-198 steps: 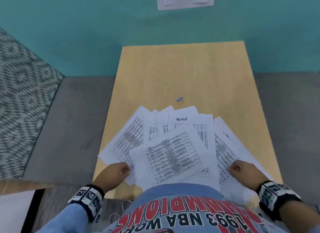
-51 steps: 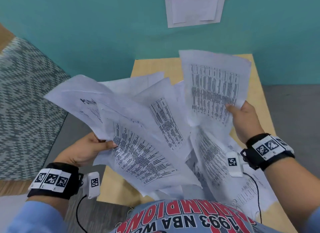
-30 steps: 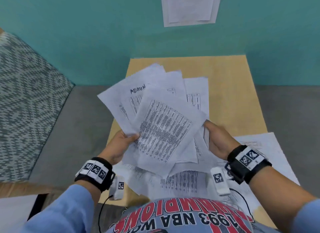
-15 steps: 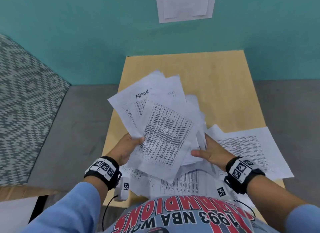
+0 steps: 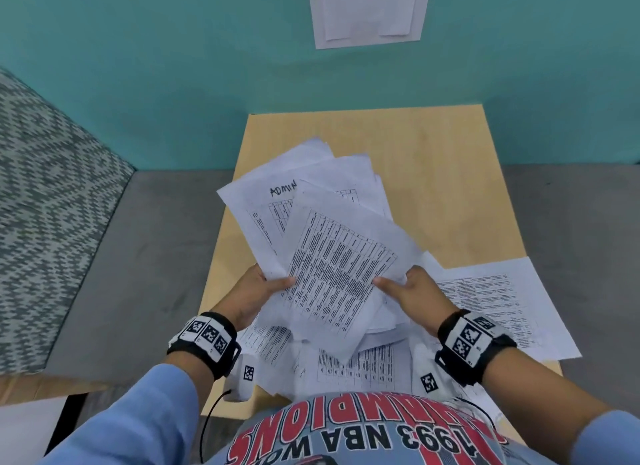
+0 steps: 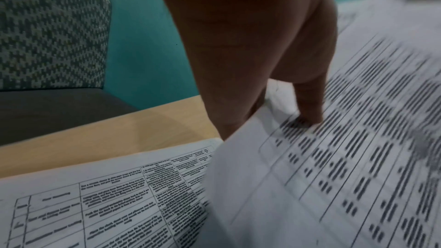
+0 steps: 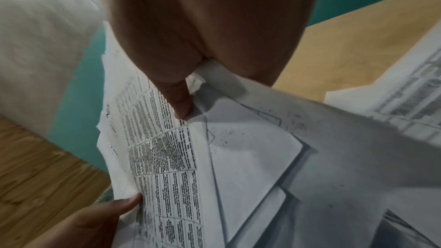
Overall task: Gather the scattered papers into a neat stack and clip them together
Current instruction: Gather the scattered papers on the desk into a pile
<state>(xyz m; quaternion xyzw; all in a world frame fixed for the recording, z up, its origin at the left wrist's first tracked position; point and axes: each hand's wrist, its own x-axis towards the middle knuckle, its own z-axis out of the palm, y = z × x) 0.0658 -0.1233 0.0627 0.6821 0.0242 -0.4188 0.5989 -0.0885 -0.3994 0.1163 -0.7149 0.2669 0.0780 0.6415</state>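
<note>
Papers [image 5: 341,257] bunched up messy in both hands, lifted over the wooden table [image 5: 433,153]

Left hand [image 5: 254,291] pinches the bundle's left edge, thumb on top of the printed sheet; right hand [image 5: 412,291] grips the right edge the same way, thumb on top and fingers underneath. More sheets lie flat on the table under the bundle, and one loose sheet [image 5: 495,298] sits just right of the right hand.

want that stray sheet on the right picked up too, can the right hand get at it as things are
Probably not yet. The right hand grips the bundle of papers together with the left hand. The loose sheet lies uncovered on the table right beside that wrist, so once the hand lets go the way looks free.
</note>
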